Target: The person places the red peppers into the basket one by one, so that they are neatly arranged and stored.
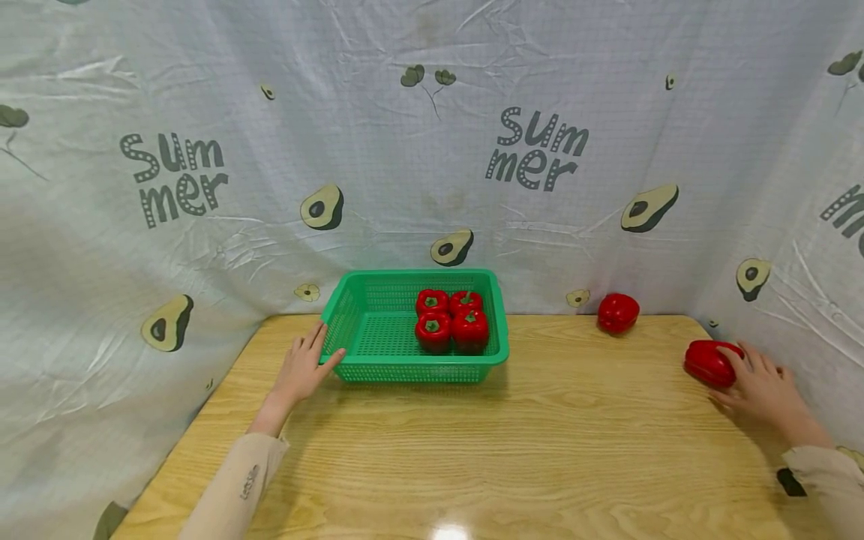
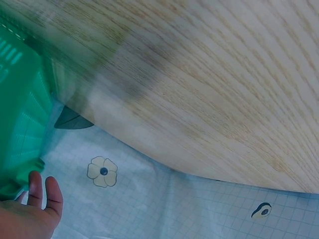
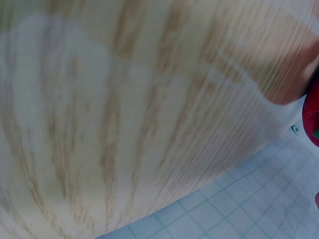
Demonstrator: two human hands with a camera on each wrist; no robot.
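Observation:
My left hand (image 1: pixel 301 369) rests at the front left corner of a green plastic basket (image 1: pixel 412 360), its fingers extended along the side and the thumb over the front rim. In the left wrist view, two fingers of that hand (image 2: pixel 35 211) stand away from the basket wall (image 2: pixel 22 109). Several red bell peppers (image 1: pixel 451 324) with green stems stand together in the basket's right half. At the far right, my right hand (image 1: pixel 766 386) grips a red bell pepper (image 1: pixel 709 364) lying on its side. Only this pepper's edge (image 3: pixel 311 112) shows in the right wrist view.
Another red bell pepper (image 1: pixel 617 313) lies at the back edge of the wooden table (image 1: pixel 574 435). A white cloth (image 1: pixel 378 150) printed with avocados and lettering hangs behind and along both sides. A small black object (image 1: pixel 791 482) is beside the right sleeve.

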